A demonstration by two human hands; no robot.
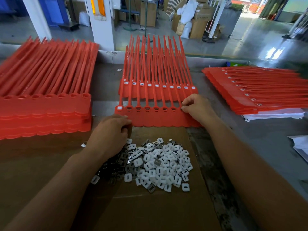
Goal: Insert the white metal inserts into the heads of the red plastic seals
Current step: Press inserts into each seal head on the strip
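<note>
On the bench point(233, 147) a cardboard sheet point(150, 205) lies nearest, and on it sits a loose pile of white inserts point(163, 164) with dark metal pieces point(116, 162) mixed in on its left side. Just beyond the pile lies a strip point(158, 119) of joined red seals, heads toward the near side and tails pointing away. Its leftmost head holds a white insert point(119, 107); the heads to the right of it show dark metal inside. Partly under the strip's tails, farther back, lies a second strip point(158, 92) whose heads all show white. The left hand point(111, 132) hovers over the left of the pile, fingers curled, thumb at the strip's near-left corner; I cannot tell whether it holds anything. The right hand point(197, 107) rests on the strip's right end, thumb and forefinger pinching at a head there; whether an insert sits between the fingertips is hidden. A tall stack point(45, 110) of seals with open heads stands to the left. A lower stack point(250, 90) with white in its heads lies to the right on white paper point(275, 114).
</note>
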